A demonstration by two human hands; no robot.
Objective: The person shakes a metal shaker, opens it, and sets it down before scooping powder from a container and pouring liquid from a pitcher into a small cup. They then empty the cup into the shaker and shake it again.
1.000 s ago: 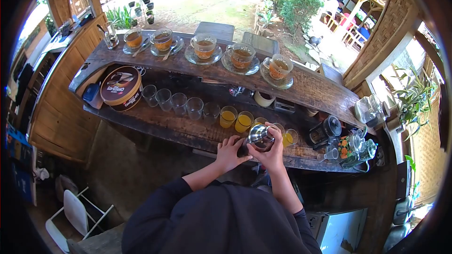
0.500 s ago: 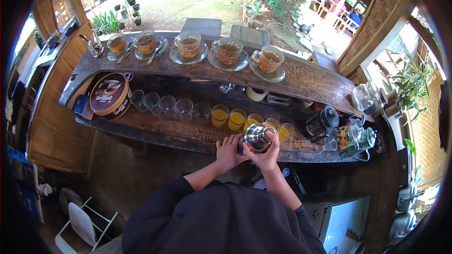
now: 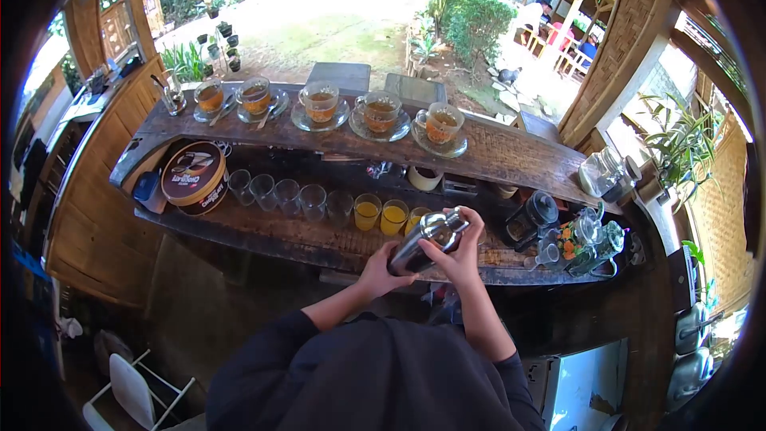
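A silver cocktail shaker (image 3: 423, 246) is tilted between my two hands, its capped end up and to the right. My left hand (image 3: 381, 273) is closed round the lower end. Around the cap end, my right hand (image 3: 461, 251) is wrapped, fingers over the top. Just beyond the shaker, several glasses of yellow drink (image 3: 393, 216) stand on the lower wooden counter (image 3: 263, 227); the shaker and my right hand cover some of them. To their left runs a row of clear glasses (image 3: 313, 201) with no drink visible in them.
Several cups of tea (image 3: 381, 114) on glass saucers line the upper shelf (image 3: 511, 148). A round chocolate tin (image 3: 194, 177) sits at the left end. On the right are a French press (image 3: 533, 219), a green glass pitcher (image 3: 608, 241) and a glass jar (image 3: 600, 172). A white folding chair (image 3: 132, 389) stands lower left.
The shaker has been raised slightly and tipped from nearly end-on to a slanted side view. My left hand has moved from its base to grip its lower side. The camera view has shifted slightly.
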